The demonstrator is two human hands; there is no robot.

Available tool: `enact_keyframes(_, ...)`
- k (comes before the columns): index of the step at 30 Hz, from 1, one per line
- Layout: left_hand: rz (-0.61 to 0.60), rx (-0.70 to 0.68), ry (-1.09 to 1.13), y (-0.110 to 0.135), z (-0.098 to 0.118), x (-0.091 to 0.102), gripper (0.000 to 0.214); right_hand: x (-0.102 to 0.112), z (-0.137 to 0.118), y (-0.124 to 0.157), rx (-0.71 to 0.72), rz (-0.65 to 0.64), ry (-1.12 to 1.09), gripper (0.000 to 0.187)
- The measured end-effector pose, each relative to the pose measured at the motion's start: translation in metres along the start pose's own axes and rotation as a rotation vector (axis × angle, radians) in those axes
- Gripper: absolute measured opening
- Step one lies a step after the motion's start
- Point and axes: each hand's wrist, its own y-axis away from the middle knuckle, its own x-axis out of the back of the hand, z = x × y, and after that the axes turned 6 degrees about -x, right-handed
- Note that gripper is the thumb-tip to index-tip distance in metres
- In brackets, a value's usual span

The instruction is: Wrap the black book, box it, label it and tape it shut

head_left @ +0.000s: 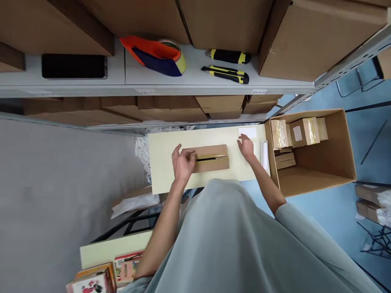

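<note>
A small flat cardboard box (pixel 210 166) lies on the cream tabletop (pixel 163 179), with shiny packing tape (pixel 218 155) along its top and a dark gap at the seam. My left hand (pixel 183 163) is over the box's left end, thumb and fingertips pinched together at the tape's end. Whether the tape is between them is too small to tell. My right hand (pixel 246 147) hovers by the lower edge of a white paper label (pixel 248 132), fingers loosely bent and apart. Beside that wrist lies a white paper roll (pixel 264 155).
A large open carton (pixel 317 173) at the right holds several small taped boxes. On the shelf (pixel 195 77) above are an orange tape dispenser (pixel 154 53), two utility knives (pixel 230 56) and a black phone (pixel 74 66). Books (pixel 126 266) lie at lower left.
</note>
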Motion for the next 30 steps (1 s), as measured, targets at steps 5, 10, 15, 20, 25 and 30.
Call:
enact_keyframes(5,0.014,-0.046,0.033,-0.006,0.053,-0.002,0.020,-0.006,0.021,-0.054,0.140,-0.201,0.250,0.047)
enact_keyframes(10,-0.008,-0.066,0.024,-0.004,0.084,-0.008,0.022,-0.012,0.030,-0.064,0.240,-0.248,0.311,0.052)
enact_keyframes(15,-0.057,-0.093,0.041,-0.001,0.103,-0.018,0.026,-0.016,0.034,-0.066,0.283,-0.253,0.300,0.052)
enact_keyframes(20,-0.136,-0.192,0.015,-0.010,0.131,-0.037,0.027,-0.021,0.034,-0.068,0.237,-0.232,0.214,0.047)
enact_keyframes(25,-0.257,-0.340,-0.003,-0.031,0.161,-0.070,0.029,-0.011,0.039,-0.065,0.104,-0.136,0.096,0.043)
enact_keyframes(30,-0.496,-0.426,-0.121,-0.062,0.180,-0.127,0.038,0.017,0.083,-0.052,-0.098,0.224,-0.214,0.041)
